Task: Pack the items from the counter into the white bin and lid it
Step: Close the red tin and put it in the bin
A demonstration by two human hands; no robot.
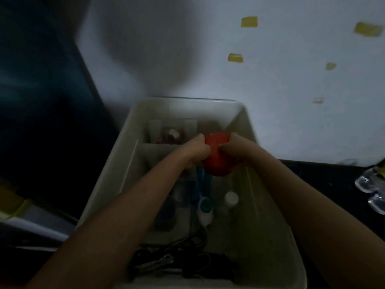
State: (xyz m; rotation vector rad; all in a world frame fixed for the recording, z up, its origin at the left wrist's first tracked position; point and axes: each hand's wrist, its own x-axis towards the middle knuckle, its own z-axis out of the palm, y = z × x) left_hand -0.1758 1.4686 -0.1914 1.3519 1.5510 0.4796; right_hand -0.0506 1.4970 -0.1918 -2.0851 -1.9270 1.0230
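Observation:
The white bin [248,130] stands open on the dark counter against a pale wall. Over its far half, my left hand [196,152] and my right hand [236,148] both grip a soft red item [216,157] from opposite sides. Below it in the bin lie a blue tube [198,184], a white bottle with a green cap [205,211], a white-capped bottle [230,200], a dark jar [166,215] and dark tools and cables [177,259]. A packet [171,133] sits in the far compartment behind a divider. No lid is in view.
Clear plastic pieces [370,188] lie on the black counter [325,176] to the right. Yellow tape bits [249,21] dot the wall. A dark panel [41,90] rises at the left, with a pale ledge [31,222] below it.

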